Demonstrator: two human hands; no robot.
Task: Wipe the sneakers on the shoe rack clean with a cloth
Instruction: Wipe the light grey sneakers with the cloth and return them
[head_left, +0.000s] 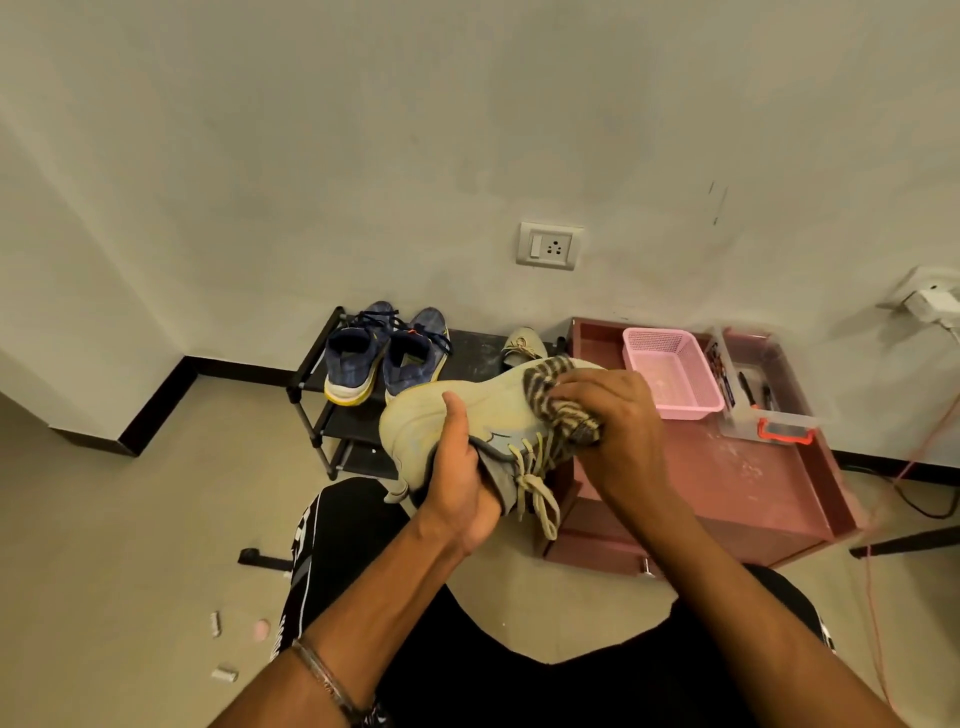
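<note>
We see our left hand (460, 486) gripping one tan sneaker (467, 410); our right hand (608, 415) presses one striped cloth (550, 400) on it. Behind that sneaker, two blue sneakers (384, 353) sit on one shoe rack (311, 364).

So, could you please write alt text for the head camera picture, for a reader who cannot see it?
A seated person's left hand holds a beige sneaker while the right hand presses a striped cloth on it. Behind, a pair of blue sneakers stands on a black shoe rack, beside a pink basket.
</note>
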